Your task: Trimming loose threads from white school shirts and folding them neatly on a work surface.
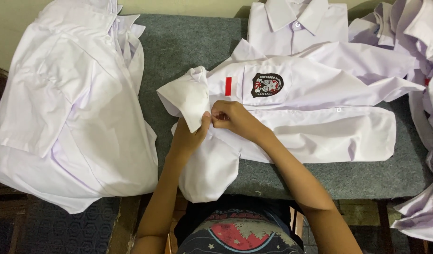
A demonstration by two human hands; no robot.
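white shirt (296, 108): spread mid-desk (188, 42), light, soft, limp; best held at seams. left hand (188, 136) and right hand (233, 117), each grip pinched shut on shirt near the sleeve (190, 96).

shirt pile (70, 108) left, bare felt (188, 47) between

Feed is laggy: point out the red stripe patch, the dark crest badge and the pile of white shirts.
Red stripe patch (228, 86), head view, its middle.
Dark crest badge (267, 84), head view, its centre.
Pile of white shirts (70, 103), head view, top shirt.
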